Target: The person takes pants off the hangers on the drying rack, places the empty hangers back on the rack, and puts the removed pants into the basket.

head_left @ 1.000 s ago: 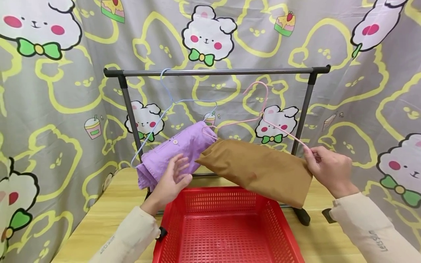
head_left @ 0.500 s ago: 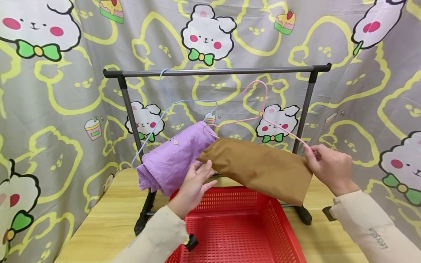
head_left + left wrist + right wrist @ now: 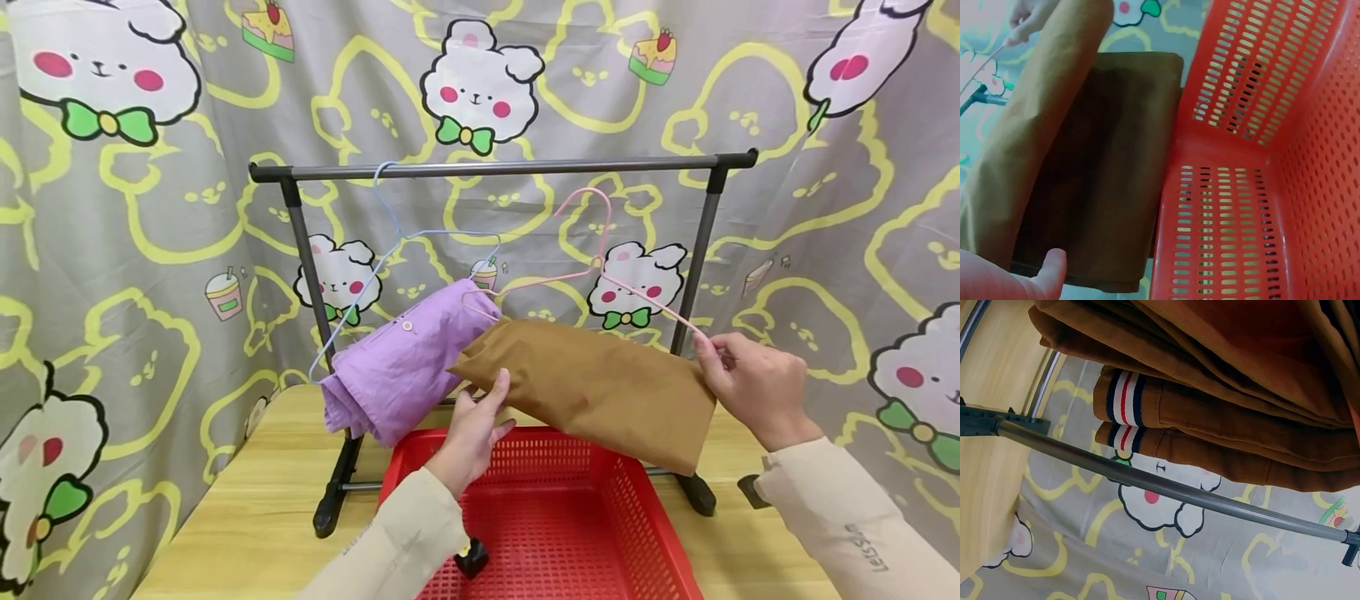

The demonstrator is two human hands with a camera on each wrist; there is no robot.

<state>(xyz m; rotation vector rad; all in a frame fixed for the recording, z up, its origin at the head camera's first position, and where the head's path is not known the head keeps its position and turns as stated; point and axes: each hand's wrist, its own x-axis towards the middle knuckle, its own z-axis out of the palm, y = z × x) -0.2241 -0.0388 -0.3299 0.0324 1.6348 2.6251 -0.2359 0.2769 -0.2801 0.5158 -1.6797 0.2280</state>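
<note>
My right hand (image 3: 753, 383) pinches the right end of a pink hanger (image 3: 645, 296). Folded brown trousers (image 3: 600, 392) drape over its lower bar, the hook off the rail. Dark, white and red bands edge the trousers (image 3: 1210, 425) in the right wrist view. My left hand (image 3: 472, 437) touches the trousers' left end, fingers loosely extended, thumb apart; some fingers are partly hidden behind the cloth. The left wrist view shows a fingertip (image 3: 1054, 269) by the fold. Beside it, a purple garment (image 3: 408, 362) with a button hangs from a blue hanger (image 3: 375, 271).
A metal clothes rack (image 3: 517, 169) stands on the wooden table (image 3: 247, 492), the blue hanger hooked on its rail. In front sits a red perforated basket (image 3: 652, 517), below the trousers. A patterned curtain (image 3: 300, 67) covers the background.
My left hand has moved right, from in front of the purple garment to the left end of the brown trousers. The right hand keeps holding the pink hanger in place.
</note>
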